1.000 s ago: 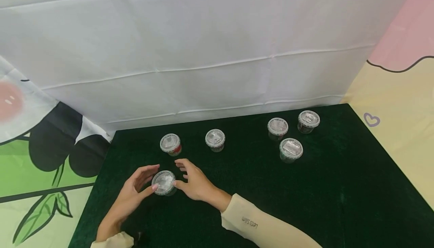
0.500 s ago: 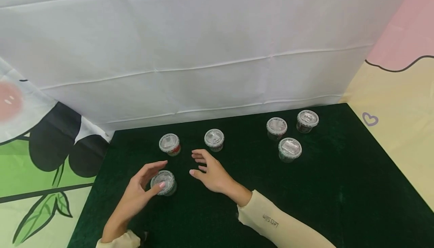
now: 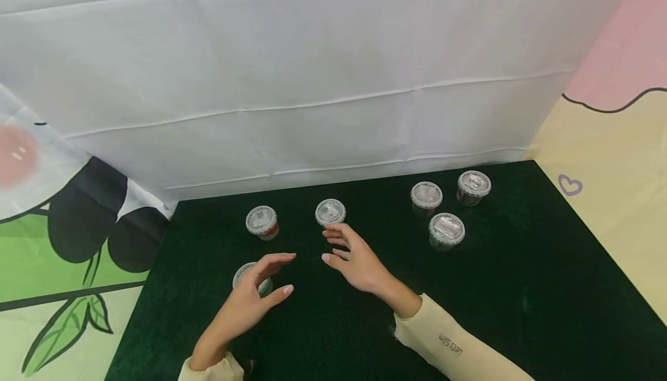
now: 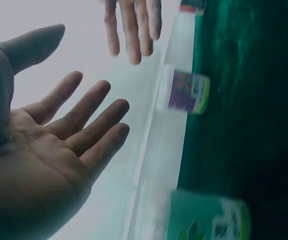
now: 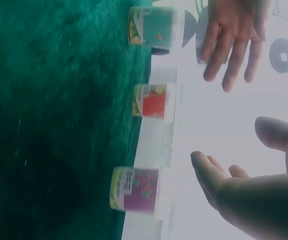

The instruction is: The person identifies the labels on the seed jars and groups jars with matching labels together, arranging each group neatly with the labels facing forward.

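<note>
My left hand (image 3: 247,300) is off the table with thumb and fingers spread and nothing in its grasp. Behind it, partly covered in the head view, stands a lidded plastic tub with a green label (image 4: 196,217). My right hand (image 3: 359,262) hovers farther right, its fingers loosely bent and holding nothing. Its fingertips overlap the front of a purple-labelled tub (image 3: 330,211) in the head view; the right wrist view shows that tub (image 5: 141,190) apart from the hand. A red-labelled tub (image 3: 262,222) stands upright at the back left, between the green and purple ones in the right wrist view.
On the right of the dark green cloth-covered table (image 3: 495,288) stand three more lidded tubs: one at the back (image 3: 473,188), one left of it (image 3: 426,197) and a nearer one (image 3: 447,230). A white curtain (image 3: 312,80) hangs along the back edge.
Both hands have moved to the right. The left thumb, earlier over the green-labelled tub's lid, and the right hand, earlier at its side, have come away; the tub stays standing where it was.
</note>
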`<action>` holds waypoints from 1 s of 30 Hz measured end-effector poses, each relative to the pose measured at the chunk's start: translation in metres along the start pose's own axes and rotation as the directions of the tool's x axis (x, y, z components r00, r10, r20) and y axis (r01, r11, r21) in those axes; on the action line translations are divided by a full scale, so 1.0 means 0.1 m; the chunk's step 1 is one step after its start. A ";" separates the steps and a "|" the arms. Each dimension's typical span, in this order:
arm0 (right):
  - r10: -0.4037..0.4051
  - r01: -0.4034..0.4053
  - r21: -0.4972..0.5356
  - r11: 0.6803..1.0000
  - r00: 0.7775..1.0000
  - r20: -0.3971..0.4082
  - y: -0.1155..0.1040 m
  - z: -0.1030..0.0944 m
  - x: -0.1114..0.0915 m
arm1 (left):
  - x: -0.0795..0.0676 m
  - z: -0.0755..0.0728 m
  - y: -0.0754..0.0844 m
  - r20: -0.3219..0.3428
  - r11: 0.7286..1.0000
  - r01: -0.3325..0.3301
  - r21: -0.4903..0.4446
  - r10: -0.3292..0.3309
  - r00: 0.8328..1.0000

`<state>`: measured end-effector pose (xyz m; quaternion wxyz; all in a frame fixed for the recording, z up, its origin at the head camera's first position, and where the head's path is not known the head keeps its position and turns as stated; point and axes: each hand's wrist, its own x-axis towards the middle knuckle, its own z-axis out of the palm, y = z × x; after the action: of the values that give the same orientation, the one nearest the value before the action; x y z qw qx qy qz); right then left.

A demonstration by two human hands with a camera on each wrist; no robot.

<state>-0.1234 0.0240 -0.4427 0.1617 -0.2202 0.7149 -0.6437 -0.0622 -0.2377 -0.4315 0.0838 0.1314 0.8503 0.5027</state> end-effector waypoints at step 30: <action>0.018 -0.029 -0.063 0.998 0.985 -0.173 0.08 -0.74 -0.48 | 0.47 0.83 0.15 0.091 0.991 0.020 -0.129 -0.008 0.996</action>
<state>-0.1214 0.1128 -0.4446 0.0994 -0.1605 0.7493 -0.6348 -0.0820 -0.1472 -0.4583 0.1339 0.1422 0.8120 0.5500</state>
